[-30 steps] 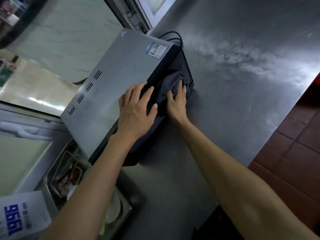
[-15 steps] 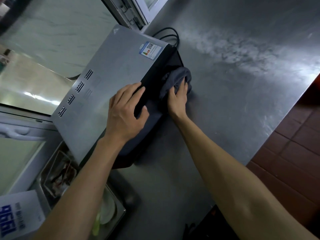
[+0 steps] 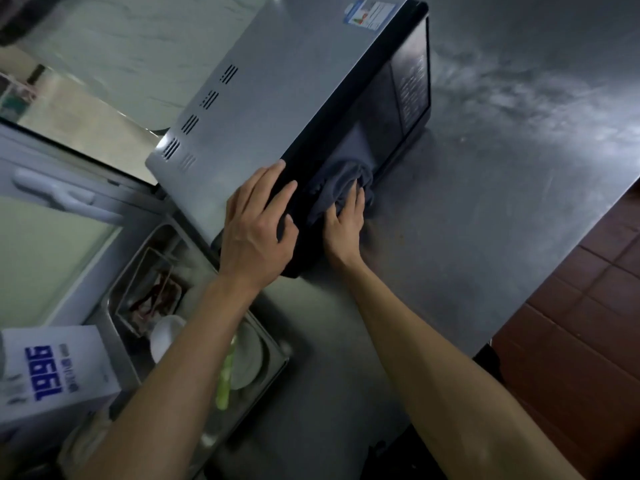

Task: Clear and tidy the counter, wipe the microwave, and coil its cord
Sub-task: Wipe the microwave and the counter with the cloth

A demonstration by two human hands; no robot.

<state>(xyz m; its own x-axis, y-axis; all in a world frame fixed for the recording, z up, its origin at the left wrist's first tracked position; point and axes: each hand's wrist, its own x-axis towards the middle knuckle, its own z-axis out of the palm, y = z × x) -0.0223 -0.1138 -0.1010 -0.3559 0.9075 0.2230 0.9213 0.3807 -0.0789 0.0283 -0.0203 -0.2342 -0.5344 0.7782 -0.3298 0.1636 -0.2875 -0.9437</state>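
Observation:
A silver microwave with a black glass front stands on the steel counter. My left hand grips its near top corner, fingers flat on the lid and thumb over the front edge. A dark grey cloth is bunched against the door. My right hand presses that cloth onto the lower left part of the door, with its fingers partly buried in the folds. The cord is out of view.
A metal sink at lower left holds white dishes, a clear tray and something pale green. A white box with blue print stands at the far left. Red floor tiles lie beyond the counter's right edge.
My right hand has slid the cloth from the control-panel end toward the door's near end. The left hand has shifted to the near corner. The camera has moved closer and the cord has left the view.

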